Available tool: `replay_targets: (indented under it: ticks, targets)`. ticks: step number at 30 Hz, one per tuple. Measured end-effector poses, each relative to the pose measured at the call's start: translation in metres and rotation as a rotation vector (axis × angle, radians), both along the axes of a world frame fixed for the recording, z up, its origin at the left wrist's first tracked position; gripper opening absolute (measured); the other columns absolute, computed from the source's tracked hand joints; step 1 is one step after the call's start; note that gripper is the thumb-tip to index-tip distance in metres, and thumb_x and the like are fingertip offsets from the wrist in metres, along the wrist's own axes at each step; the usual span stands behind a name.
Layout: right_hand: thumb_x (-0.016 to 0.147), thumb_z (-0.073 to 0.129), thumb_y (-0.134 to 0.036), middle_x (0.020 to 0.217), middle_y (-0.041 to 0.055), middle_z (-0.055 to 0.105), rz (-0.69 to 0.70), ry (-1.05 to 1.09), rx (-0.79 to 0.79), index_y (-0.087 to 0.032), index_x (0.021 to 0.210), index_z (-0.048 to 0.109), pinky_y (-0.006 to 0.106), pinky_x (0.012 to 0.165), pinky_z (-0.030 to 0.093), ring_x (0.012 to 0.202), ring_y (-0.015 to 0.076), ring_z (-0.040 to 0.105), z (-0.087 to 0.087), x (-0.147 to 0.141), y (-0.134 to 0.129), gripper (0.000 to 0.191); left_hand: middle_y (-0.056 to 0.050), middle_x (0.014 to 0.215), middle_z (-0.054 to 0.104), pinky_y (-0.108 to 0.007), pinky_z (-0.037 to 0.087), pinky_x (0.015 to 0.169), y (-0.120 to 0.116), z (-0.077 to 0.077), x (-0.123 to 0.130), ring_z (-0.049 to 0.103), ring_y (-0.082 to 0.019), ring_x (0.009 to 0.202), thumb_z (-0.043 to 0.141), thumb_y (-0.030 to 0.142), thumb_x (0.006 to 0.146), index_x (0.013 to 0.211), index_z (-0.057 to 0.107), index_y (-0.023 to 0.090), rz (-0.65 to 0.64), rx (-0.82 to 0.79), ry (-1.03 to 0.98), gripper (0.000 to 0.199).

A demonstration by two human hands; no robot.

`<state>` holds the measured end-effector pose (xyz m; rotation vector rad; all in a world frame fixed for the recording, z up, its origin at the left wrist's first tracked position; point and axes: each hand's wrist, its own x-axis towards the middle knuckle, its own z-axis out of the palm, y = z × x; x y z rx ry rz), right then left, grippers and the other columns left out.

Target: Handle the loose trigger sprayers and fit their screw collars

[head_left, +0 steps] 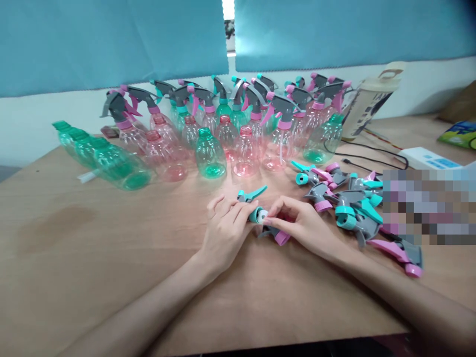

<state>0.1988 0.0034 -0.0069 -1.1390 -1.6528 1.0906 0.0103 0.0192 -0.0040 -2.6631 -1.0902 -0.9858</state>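
Observation:
My left hand [225, 230] is closed around a grey and teal trigger spray head [255, 214], its collar turned toward my right. With thumb and forefinger, my right hand [303, 223] pinches a small white piece [262, 216] at the mouth of that collar. Whether the piece sits inside the collar or only touches it, I cannot tell. Just under my hands, a grey and pink spray head [281, 238] lies on the table, partly hidden by my right hand. More loose spray heads [349, 218] are heaped beside my right forearm.
Several clear bottles without tops, such as a green one [210, 156] and a pink one [245, 156], stand ahead on the table [148, 277]. Behind them are bottles with spray heads [284, 111]. Green bottles [115, 163] lean at left. A black cable [375, 151] and white box [431, 157] are at right.

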Motion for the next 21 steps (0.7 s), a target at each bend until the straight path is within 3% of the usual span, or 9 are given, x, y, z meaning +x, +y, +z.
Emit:
replay_targets:
  ticks: [7,15,21]
  targets:
    - [0.079,0.066,-0.036,0.09,0.0049,0.066,-0.051,0.137,-0.047,-0.018,0.098,0.061,0.032,0.074,0.052,0.082,0.017,0.063,0.004,0.007,0.005,0.026,-0.001,0.092,0.07,-0.04,0.027,0.095,0.002,0.0,-0.003,0.057,-0.02,0.09,0.059,0.025,0.087,0.102,0.059,0.021,0.004,-0.137,-0.059,0.016]
    - [0.087,0.057,-0.035,0.076,0.0002,0.062,-0.047,0.074,0.013,-0.018,0.079,0.063,0.023,0.059,0.045,0.067,0.0108,0.056,0.017,0.005,0.0,0.02,-0.001,0.096,0.066,-0.035,0.032,0.085,0.005,-0.001,-0.006,0.052,-0.02,0.092,0.061,0.018,0.085,0.106,0.056,0.02,-0.048,-0.245,-0.109,0.021]
    - [0.087,0.057,-0.032,0.07,-0.0028,0.057,-0.031,0.149,0.04,-0.018,0.083,0.06,0.019,0.047,0.039,0.052,0.0058,0.048,0.018,0.002,-0.003,0.015,-0.002,0.098,0.065,-0.034,0.032,0.084,0.0,0.0,-0.004,0.05,-0.02,0.094,0.06,0.022,0.086,0.108,0.055,0.021,-0.103,-0.269,-0.129,0.022]
